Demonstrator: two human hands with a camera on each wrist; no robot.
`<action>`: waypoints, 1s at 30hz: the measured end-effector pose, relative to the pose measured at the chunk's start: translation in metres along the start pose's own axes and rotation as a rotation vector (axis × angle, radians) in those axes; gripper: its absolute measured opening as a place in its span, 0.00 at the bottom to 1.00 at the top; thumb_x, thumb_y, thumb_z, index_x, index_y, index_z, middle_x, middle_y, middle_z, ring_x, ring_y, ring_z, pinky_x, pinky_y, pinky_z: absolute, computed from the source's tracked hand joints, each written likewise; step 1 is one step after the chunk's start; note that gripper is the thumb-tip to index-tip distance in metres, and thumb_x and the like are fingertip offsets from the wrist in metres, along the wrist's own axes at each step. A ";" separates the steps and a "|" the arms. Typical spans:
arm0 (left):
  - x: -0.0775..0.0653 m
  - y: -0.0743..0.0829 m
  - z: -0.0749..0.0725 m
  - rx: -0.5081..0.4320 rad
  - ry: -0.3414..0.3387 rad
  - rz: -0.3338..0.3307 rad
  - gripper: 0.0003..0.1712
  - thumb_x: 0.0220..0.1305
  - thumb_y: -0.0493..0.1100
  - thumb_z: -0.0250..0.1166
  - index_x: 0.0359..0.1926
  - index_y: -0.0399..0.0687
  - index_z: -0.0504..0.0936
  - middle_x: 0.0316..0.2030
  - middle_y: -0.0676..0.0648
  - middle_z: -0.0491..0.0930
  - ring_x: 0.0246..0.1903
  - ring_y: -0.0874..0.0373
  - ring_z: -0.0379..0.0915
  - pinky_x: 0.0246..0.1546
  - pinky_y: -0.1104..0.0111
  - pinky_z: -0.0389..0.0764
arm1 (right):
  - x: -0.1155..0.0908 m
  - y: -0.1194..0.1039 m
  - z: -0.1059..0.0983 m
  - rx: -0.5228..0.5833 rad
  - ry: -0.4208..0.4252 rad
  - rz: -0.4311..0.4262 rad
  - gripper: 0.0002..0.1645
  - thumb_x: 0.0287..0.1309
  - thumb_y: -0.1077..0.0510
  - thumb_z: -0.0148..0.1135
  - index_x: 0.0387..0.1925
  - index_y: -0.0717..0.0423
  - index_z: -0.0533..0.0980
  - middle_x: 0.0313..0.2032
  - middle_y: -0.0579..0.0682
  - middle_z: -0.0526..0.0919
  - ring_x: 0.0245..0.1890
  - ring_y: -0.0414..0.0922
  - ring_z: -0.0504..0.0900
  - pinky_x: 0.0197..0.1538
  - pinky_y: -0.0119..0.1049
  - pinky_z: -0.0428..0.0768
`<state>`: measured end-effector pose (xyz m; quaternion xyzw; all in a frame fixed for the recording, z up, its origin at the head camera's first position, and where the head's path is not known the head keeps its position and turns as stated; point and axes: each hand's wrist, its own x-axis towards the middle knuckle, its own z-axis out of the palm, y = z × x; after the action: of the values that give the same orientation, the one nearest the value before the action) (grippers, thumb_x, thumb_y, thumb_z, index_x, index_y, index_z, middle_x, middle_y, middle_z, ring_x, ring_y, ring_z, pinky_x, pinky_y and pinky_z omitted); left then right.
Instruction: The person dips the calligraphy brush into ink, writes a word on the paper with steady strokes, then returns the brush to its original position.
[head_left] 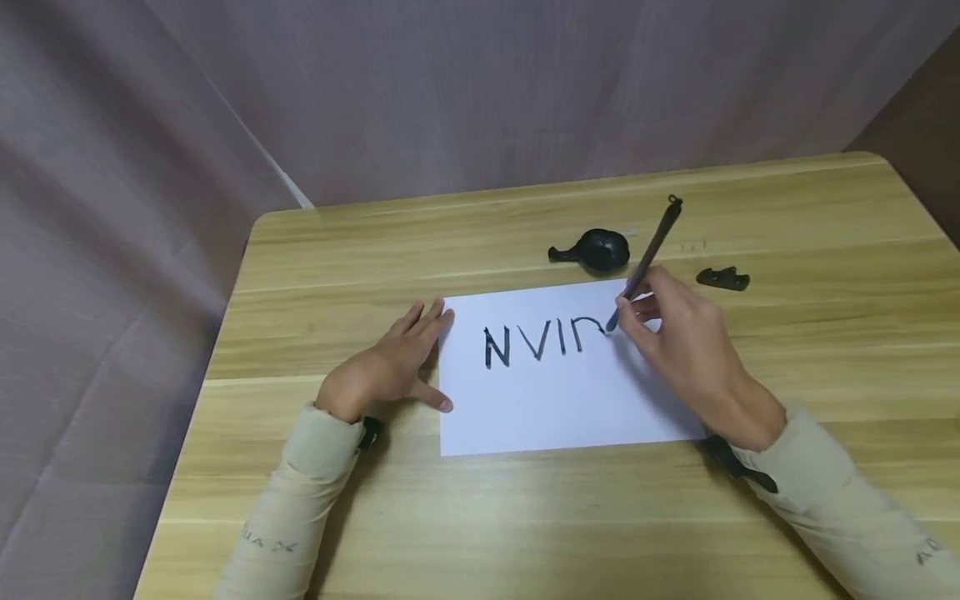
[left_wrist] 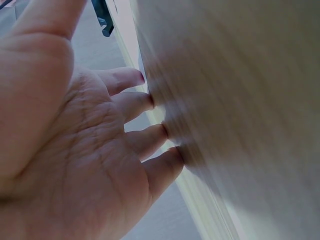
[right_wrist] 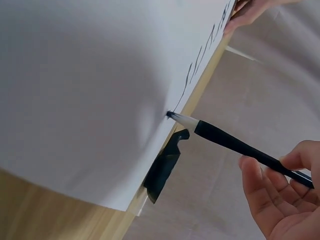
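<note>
A white sheet of paper point(head_left: 555, 408) lies on the table, with black brush strokes point(head_left: 534, 340) reading roughly "NVI" plus a partly drawn curved letter. My right hand point(head_left: 690, 350) pinches a dark-handled writing brush point(head_left: 654, 248) between thumb and fingers, its top end tilted up and away. In the right wrist view, the brush's pale bristles point(right_wrist: 184, 120) end in a black tip that touches the paper. At the sheet's left edge my left hand point(head_left: 390, 358) rests with fingers spread, the fingertips and thumb on the margin. Its palm point(left_wrist: 95, 155) is raised off the table in the left wrist view.
Just beyond the paper's far edge sits a black dish point(head_left: 602, 252) with a short stem. A small black notched piece point(head_left: 723, 278) lies to its right. The wooden table point(head_left: 337, 275) meets a grey curtain point(head_left: 487, 92) behind its back edge.
</note>
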<state>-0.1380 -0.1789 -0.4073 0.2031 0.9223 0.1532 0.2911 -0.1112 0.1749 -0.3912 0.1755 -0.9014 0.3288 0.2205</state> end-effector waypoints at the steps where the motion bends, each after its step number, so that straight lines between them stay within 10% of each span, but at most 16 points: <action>1: 0.001 0.000 0.000 0.001 0.000 -0.001 0.79 0.49 0.62 0.83 0.87 0.53 0.37 0.85 0.51 0.25 0.83 0.47 0.17 0.81 0.45 0.40 | -0.001 -0.001 0.000 0.000 -0.006 -0.004 0.10 0.62 0.72 0.69 0.44 0.67 0.78 0.37 0.64 0.89 0.32 0.56 0.91 0.31 0.51 0.87; 23: 0.001 0.001 0.002 0.001 -0.017 -0.002 0.79 0.50 0.62 0.83 0.87 0.53 0.37 0.85 0.51 0.25 0.83 0.47 0.16 0.81 0.45 0.41 | -0.002 -0.024 0.009 0.071 -0.085 0.013 0.11 0.64 0.71 0.68 0.46 0.64 0.77 0.36 0.59 0.90 0.34 0.54 0.92 0.37 0.51 0.89; 30: 0.000 0.000 0.002 0.002 -0.014 0.010 0.79 0.50 0.62 0.82 0.87 0.53 0.37 0.85 0.50 0.25 0.83 0.46 0.16 0.82 0.45 0.40 | 0.004 -0.020 -0.001 0.190 0.018 0.057 0.13 0.62 0.76 0.68 0.46 0.72 0.74 0.40 0.61 0.87 0.37 0.56 0.91 0.46 0.17 0.82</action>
<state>-0.1367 -0.1786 -0.4085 0.2092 0.9193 0.1522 0.2965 -0.1050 0.1609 -0.3781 0.1671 -0.8688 0.4203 0.2014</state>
